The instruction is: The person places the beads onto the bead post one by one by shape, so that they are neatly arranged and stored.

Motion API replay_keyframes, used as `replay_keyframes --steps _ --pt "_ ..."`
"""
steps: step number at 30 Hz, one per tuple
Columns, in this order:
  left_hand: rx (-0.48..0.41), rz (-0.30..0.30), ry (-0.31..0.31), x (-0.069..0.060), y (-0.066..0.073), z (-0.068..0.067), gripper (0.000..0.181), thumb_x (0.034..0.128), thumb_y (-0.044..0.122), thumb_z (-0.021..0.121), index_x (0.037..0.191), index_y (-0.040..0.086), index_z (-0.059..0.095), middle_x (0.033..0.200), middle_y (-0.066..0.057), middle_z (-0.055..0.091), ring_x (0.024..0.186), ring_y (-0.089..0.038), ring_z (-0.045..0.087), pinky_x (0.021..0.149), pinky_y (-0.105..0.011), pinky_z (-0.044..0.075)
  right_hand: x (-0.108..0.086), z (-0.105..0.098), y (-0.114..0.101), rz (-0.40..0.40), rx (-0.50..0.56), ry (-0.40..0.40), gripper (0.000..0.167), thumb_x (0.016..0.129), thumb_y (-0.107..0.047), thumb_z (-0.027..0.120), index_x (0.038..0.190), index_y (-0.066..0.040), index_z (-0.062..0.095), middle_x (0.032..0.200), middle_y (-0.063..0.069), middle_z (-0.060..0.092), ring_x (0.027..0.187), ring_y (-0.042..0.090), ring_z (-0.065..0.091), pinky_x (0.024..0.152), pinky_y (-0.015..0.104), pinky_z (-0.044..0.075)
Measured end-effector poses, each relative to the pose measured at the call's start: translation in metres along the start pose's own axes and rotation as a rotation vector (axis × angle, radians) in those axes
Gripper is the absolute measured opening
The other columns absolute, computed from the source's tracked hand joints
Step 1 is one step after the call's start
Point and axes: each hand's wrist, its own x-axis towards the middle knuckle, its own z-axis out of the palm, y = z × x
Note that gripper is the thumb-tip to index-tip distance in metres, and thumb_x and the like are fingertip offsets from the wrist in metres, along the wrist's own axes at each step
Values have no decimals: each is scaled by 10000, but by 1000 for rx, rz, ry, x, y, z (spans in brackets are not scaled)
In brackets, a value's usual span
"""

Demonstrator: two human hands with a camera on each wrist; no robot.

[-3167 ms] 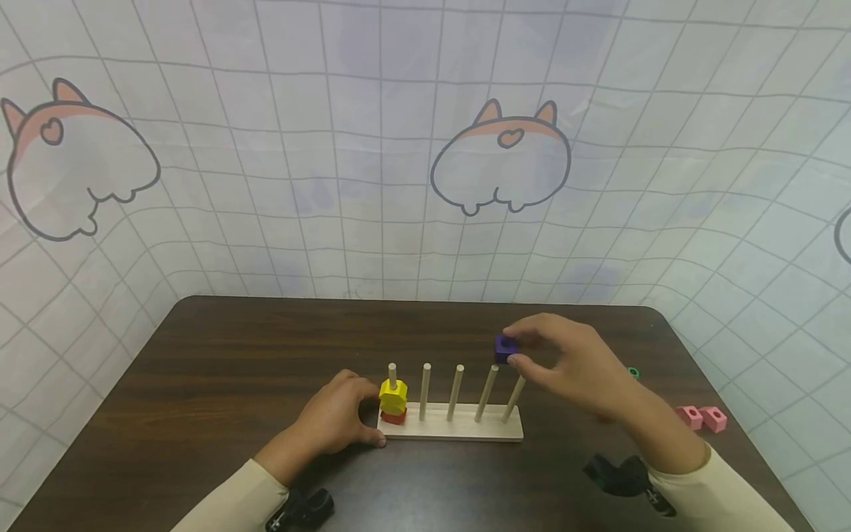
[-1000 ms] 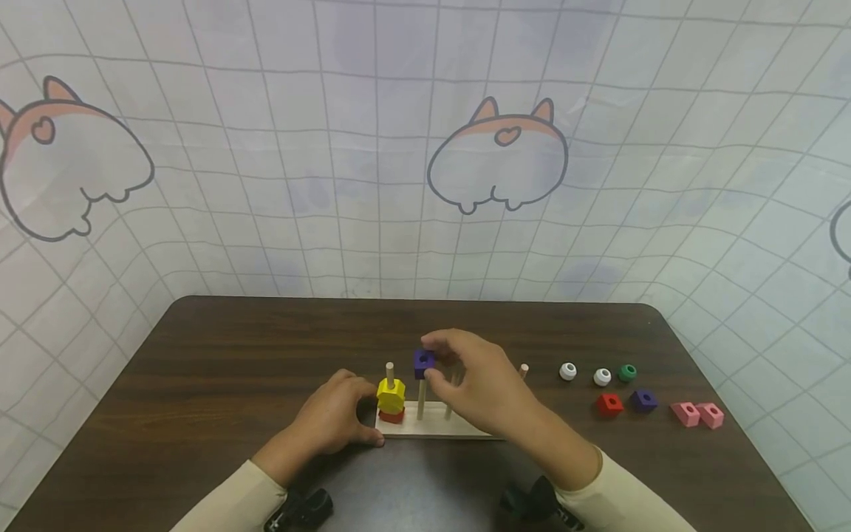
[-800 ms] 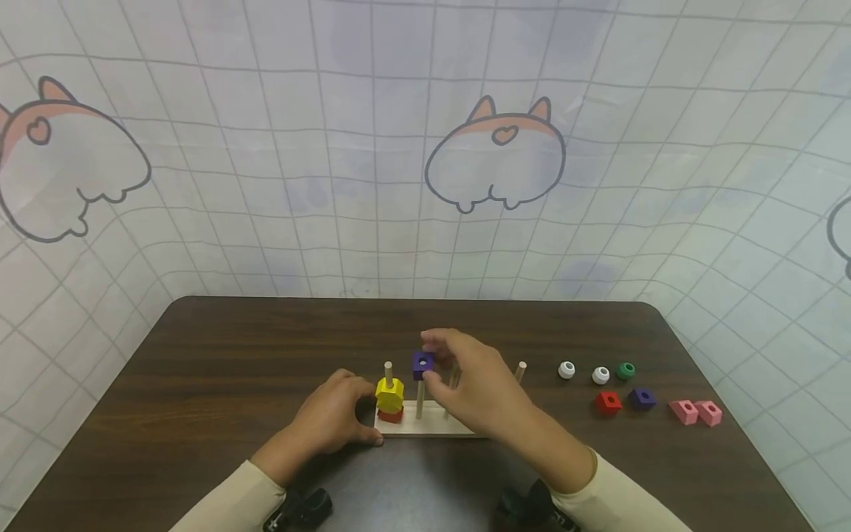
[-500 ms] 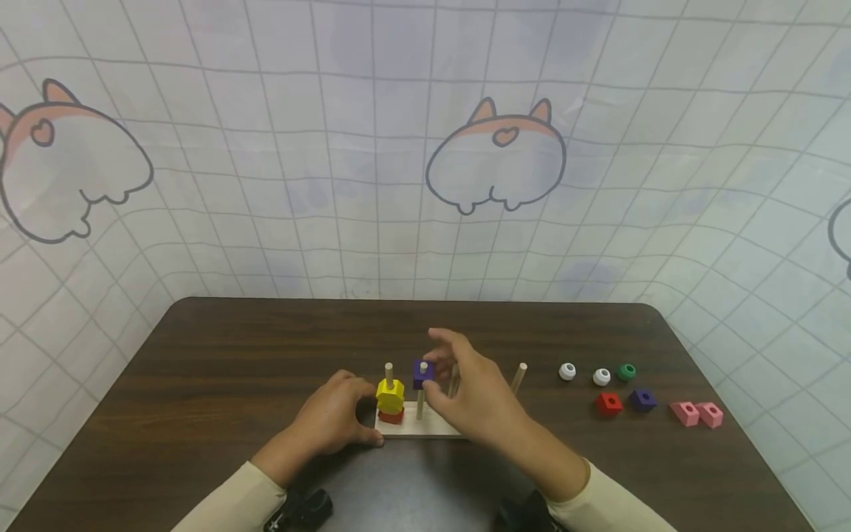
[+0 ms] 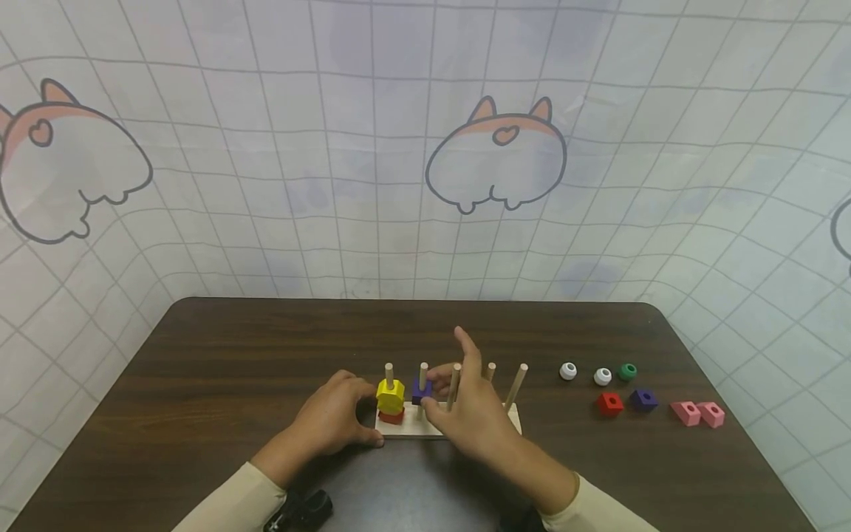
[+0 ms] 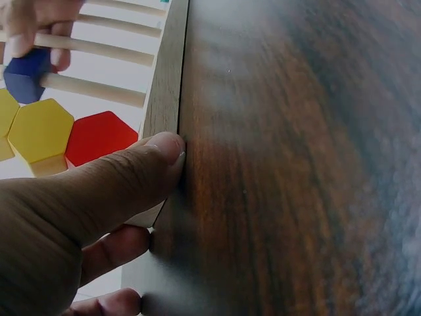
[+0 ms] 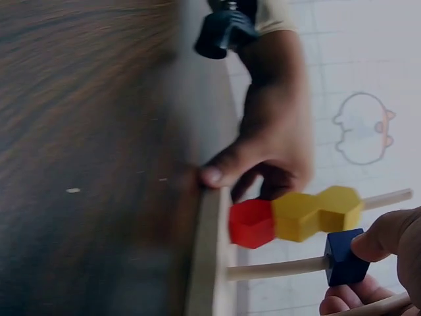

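A wooden base (image 5: 425,431) with several upright pegs stands on the table. Its leftmost peg carries a red hexagonal block (image 6: 102,137) under two yellow ones (image 7: 296,217). On the second peg, a dark blue-purple square block (image 7: 346,257) sits partway down, above the base. My right hand (image 5: 475,414) pinches that block between thumb and fingers, with the index finger raised in the head view. My left hand (image 5: 335,417) grips the base's left end, its thumb (image 6: 141,168) at the front edge.
To the right on the table lie two white beads (image 5: 568,371), a green bead (image 5: 628,372), a red square block (image 5: 609,403), a purple one (image 5: 644,400) and two pink blocks (image 5: 711,414). A patterned sheet (image 5: 372,148) hangs behind the table.
My right hand has brought the purple block left from over the rack's right end, onto the second peg, and lowered it partway. The left hand has stayed at the base.
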Motion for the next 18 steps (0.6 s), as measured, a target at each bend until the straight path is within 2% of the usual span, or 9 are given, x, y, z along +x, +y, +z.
replay_keyframes --steps 9,18 --pt "2 -5 4 0 0 1 576 567 340 1018 1054 161 767 1041 47 692 1132 -239 571 899 -486 524 -4 13 19 -24 -40 -40 1076 837 -31 806 1577 -22 25 1129 30 689 937 187 678 842 335 565" --pt "1 -5 2 0 0 1 584 570 336 1017 1064 151 767 1059 30 691 1148 -254 571 921 -488 518 -6 22 31 -47 -65 -32 1066 819 -13 814 1572 -21 61 1087 28 709 913 183 678 835 364 564"
